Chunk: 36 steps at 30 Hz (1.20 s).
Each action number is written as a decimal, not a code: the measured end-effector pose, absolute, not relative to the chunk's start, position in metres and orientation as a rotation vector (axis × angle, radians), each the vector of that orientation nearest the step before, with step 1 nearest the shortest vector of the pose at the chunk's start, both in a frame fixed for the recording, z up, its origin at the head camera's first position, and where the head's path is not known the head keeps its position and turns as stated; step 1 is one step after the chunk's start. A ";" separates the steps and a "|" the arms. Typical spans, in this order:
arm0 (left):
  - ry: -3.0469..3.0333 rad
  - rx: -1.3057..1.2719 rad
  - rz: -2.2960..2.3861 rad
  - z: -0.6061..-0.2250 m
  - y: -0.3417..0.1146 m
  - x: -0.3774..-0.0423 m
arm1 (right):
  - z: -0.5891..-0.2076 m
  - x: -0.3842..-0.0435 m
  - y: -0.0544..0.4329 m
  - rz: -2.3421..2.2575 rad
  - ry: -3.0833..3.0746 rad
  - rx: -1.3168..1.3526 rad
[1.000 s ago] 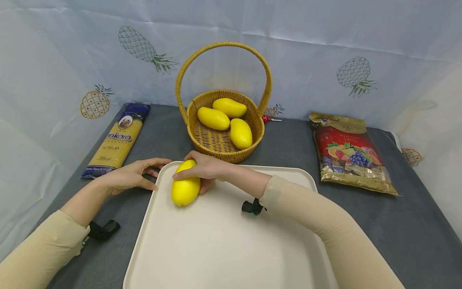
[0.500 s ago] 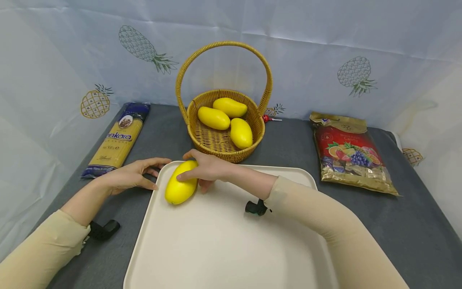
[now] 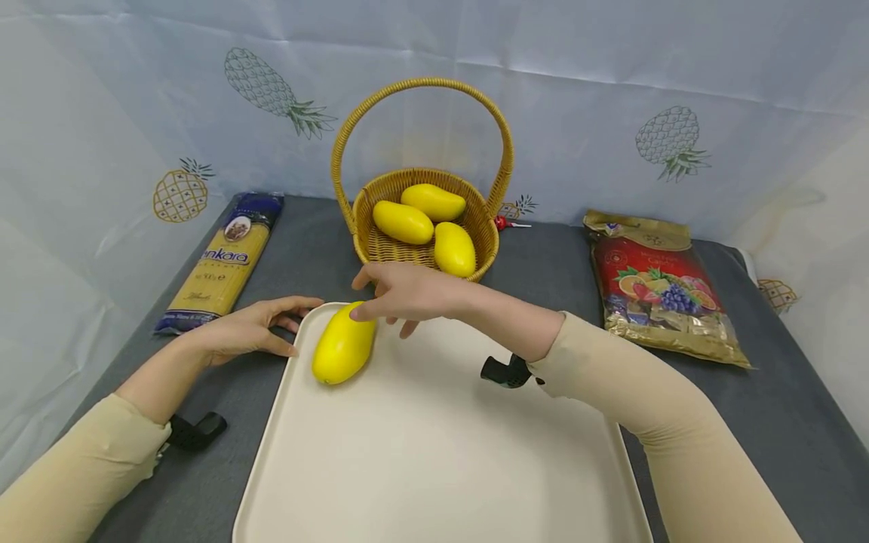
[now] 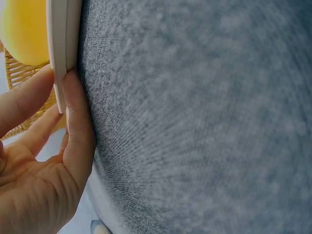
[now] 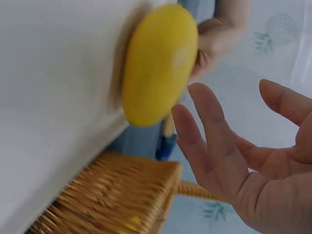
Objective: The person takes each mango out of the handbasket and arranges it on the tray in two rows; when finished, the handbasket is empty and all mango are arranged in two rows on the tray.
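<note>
A yellow mango (image 3: pixel 342 351) lies in the far left corner of the cream tray (image 3: pixel 441 445). My left hand (image 3: pixel 246 332) pinches that corner's rim; the left wrist view shows the rim between thumb and fingers (image 4: pixel 78 141). Just beyond the mango, my right hand (image 3: pixel 416 292) hovers with fingers spread and nothing in them. The right wrist view has its fingertips apart from the mango (image 5: pixel 161 66). Behind the tray, a wicker basket (image 3: pixel 366 253) with a tall handle holds three more mangoes (image 3: pixel 455 249); the right hand overlaps its front edge in the head view.
A pasta packet (image 3: pixel 217 271) lies left of the basket. At the right is a red and gold candy bag (image 3: pixel 661 290). A small red lollipop (image 3: pixel 502 223) sits beside the basket. Patterned cloth (image 3: pixel 570 98) hangs behind the grey table (image 3: pixel 767 437).
My right hand has turned the mango slightly and shifted it left, then let go and lifted away toward the basket. The left hand has stayed at the tray's corner.
</note>
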<state>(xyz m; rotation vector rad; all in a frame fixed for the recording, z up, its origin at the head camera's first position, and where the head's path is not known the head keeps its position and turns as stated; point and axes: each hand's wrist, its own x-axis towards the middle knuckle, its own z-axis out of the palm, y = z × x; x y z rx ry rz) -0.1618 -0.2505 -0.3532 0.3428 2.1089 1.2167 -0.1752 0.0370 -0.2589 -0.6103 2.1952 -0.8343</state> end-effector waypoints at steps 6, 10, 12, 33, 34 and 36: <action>2.119 0.355 1.216 -0.354 -0.251 -0.161 | -0.229 -0.195 0.048 -0.908 2.277 -0.619; 2.122 0.357 1.222 -0.354 -0.251 -0.162 | -0.213 -0.215 0.054 -0.966 2.347 -0.607; 2.119 0.354 1.227 -0.354 -0.251 -0.161 | -0.208 -0.226 0.056 -0.981 2.374 -0.582; 2.110 0.361 1.231 -0.356 -0.253 -0.162 | -0.227 -0.322 0.076 -1.021 2.411 -0.094; 2.109 0.360 1.231 -0.356 -0.253 -0.162 | -0.230 -0.324 0.077 -1.018 2.407 -0.070; 2.106 0.357 1.232 -0.356 -0.253 -0.162 | -0.235 -0.327 0.080 -0.996 2.401 -0.033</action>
